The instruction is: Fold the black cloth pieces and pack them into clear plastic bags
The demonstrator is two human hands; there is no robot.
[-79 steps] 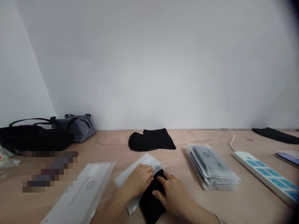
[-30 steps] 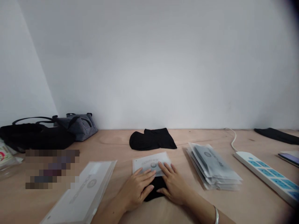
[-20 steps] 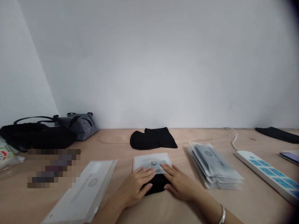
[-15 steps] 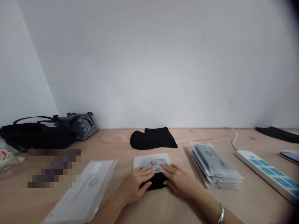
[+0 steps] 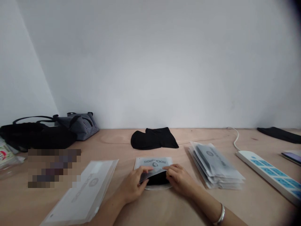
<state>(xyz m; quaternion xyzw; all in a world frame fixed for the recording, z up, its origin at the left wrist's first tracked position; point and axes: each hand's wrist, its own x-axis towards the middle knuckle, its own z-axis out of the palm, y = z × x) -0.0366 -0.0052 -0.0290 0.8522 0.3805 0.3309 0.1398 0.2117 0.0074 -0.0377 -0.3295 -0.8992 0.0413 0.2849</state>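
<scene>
A frosted plastic bag [image 5: 154, 162] with dark lettering lies in the middle of the table, its near edge lifted open. Folded black cloth [image 5: 156, 179] shows inside that opening. My left hand [image 5: 135, 185] pinches the bag's left edge between thumb and fingers. At the right edge, my right hand [image 5: 180, 179] has its fingers curled on the bag's rim, beside the cloth. The fingertips of both hands partly cover the bag's mouth.
Flat frosted bags [image 5: 86, 188] lie at left, a stack of filled bags [image 5: 216, 164] at right. Black cloth [image 5: 154, 138] is near the wall. A power strip [image 5: 270, 175], phone [image 5: 293, 157], striped bag [image 5: 83, 125] and black bag [image 5: 39, 136] are farther out.
The bag's near edge has come down around the black cloth, which now sits farther inside. Both hands have gone from spread fingers to gripping the bag's sides.
</scene>
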